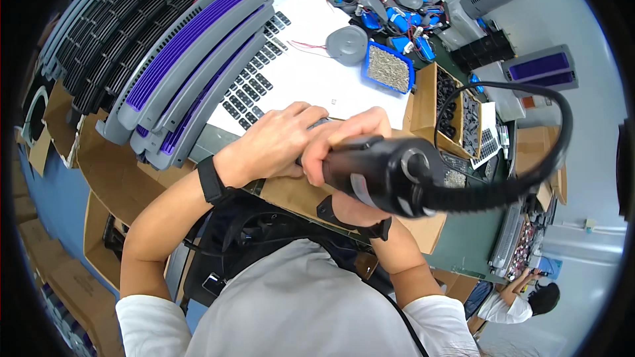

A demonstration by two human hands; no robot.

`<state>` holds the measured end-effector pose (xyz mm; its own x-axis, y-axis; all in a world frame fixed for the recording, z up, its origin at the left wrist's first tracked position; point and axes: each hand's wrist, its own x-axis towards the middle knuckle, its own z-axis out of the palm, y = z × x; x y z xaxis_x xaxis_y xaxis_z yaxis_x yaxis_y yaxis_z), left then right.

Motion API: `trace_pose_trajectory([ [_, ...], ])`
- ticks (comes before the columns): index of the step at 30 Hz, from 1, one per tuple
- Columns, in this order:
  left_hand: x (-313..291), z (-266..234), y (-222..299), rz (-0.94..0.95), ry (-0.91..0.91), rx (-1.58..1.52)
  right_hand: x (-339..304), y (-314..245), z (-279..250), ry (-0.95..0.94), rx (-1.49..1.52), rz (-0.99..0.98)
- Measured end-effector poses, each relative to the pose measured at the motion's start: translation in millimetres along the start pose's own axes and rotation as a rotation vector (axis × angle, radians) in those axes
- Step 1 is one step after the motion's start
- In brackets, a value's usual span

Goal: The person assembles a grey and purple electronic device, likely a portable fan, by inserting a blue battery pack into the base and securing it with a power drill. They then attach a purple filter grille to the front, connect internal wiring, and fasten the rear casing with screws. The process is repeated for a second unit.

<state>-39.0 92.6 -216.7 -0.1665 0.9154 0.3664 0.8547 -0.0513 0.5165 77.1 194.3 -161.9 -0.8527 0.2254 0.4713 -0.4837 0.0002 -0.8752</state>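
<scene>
My right hand (357, 127) is wrapped around a black corded electric screwdriver (380, 170), its rear end and thick cable toward the right. My left hand (271, 142) is closed just left of it at the table's near edge, fingers curled over a grey part (320, 123). Most of that part is covered by both hands, and the screwdriver's tip is hidden. Beyond the hands, a white sheet (307, 89) carries rows of small black pads (248, 96). On it lie a round grey part with red wires (346, 45) and a blue tray (368, 83) of small screws.
Grey-and-purple slatted housings (192, 59) are stacked at left, beside black slatted parts (116, 26). Blue-and-grey wired parts (390, 0) heap at the back. Cardboard boxes (423, 102) of black pieces stand right. The cable (562, 119) loops there; another person (512, 304) works at lower right.
</scene>
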Motion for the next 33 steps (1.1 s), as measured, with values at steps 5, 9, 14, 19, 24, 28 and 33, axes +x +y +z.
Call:
trace_pose_trajectory([
  [5, 3, -16, 15, -0.127, -0.091, -0.063, -2, -22, -5, 0.092, 0.108, 0.025],
  [9, 7, -30, 21, -0.078, -0.191, 0.205, -9, -74, -58, 0.281, 0.1, -0.277],
  [14, 30, -13, 56, 0.036, -0.194, 0.51, -50, -101, -146, 0.483, -0.028, -0.239],
  [19, 79, 32, 94, 0.045, -0.388, 0.194, -60, -97, -165, 0.564, 0.026, -0.112],
  [24, 101, 51, 93, -0.068, -0.609, 0.14, -53, -90, -176, 0.619, 0.061, -0.062],
  [28, 102, 50, 92, -0.023, -0.575, 0.182, -49, -82, -178, 0.626, 0.068, -0.009],
  [33, 100, 48, 93, 0.02, -0.537, 0.194, -59, -72, -171, 0.44, 0.027, 0.06],
])
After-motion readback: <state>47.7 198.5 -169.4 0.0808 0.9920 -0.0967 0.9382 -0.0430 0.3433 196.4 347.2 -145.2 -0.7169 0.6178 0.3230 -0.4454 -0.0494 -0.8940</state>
